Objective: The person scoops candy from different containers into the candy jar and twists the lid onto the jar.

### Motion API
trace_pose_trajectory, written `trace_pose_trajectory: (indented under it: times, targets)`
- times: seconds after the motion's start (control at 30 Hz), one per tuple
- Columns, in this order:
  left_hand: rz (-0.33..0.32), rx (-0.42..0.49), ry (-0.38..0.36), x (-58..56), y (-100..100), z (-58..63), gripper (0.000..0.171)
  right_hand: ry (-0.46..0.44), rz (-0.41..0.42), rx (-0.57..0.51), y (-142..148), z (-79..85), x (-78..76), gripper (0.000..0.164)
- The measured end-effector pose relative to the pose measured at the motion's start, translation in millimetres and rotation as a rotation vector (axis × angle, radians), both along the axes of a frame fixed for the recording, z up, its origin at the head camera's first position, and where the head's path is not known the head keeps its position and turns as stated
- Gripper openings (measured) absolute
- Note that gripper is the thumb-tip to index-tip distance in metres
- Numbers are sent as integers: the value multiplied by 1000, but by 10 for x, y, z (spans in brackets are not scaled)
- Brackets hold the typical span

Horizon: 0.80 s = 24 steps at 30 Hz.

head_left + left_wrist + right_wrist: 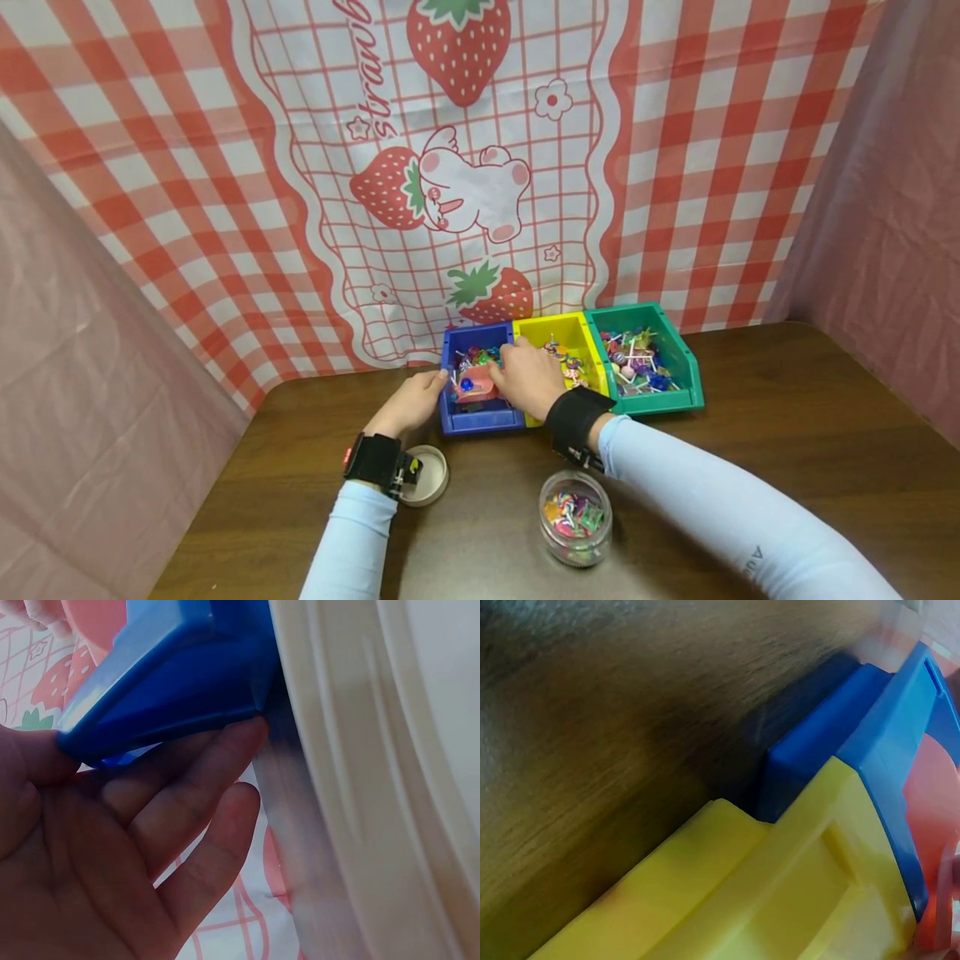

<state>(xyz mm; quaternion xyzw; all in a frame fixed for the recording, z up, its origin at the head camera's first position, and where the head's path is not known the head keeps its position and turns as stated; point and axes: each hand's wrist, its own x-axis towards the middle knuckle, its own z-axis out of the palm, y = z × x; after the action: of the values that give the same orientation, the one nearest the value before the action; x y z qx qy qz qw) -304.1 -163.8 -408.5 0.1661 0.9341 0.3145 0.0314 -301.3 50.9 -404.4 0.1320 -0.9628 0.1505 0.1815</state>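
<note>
My left hand (408, 406) holds the left side of the blue bin (483, 421). In the left wrist view, its thumb is at the bin's edge and its fingers (180, 795) lie along the underside. Over the blue bin, my right hand (531, 379) grips a pink scoop (480, 377), its handle mostly hidden by the hand. A round blue candy lies on the scoop, among small wrapped candies and lollipops (474, 358) in the bin. At the edge of the right wrist view the pink scoop (930, 802) shows beside the bin wall.
A yellow bin (551, 323) and a green bin (693, 387), both holding small lollipops, adjoin the blue one. Nearer on the table (480, 533) stand an uncovered clear jar (575, 552) with candies and a white lid (429, 477). A checked strawberry cloth (675, 208) hangs behind.
</note>
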Motion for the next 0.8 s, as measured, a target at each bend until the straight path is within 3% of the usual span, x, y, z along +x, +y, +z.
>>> trace_pose_trajectory:
  times: [0.2,0.3,0.5,0.6,0.8]
  targets:
    - [10,-6,-2,0,22,3,46,141,75,99,-73,-43,22,27]
    - [7,-17,2,2,16,4,46,171,105,122,-112,-42,22,27]
    - [19,-17,-7,9,29,6,46,66,146,253,-126,17,27,46]
    - [24,-21,-11,1,38,11,47,-3,186,317,-126,74,44,46]
    - [25,-16,-15,13,53,1,48,-145,163,256,-99,143,52,35]
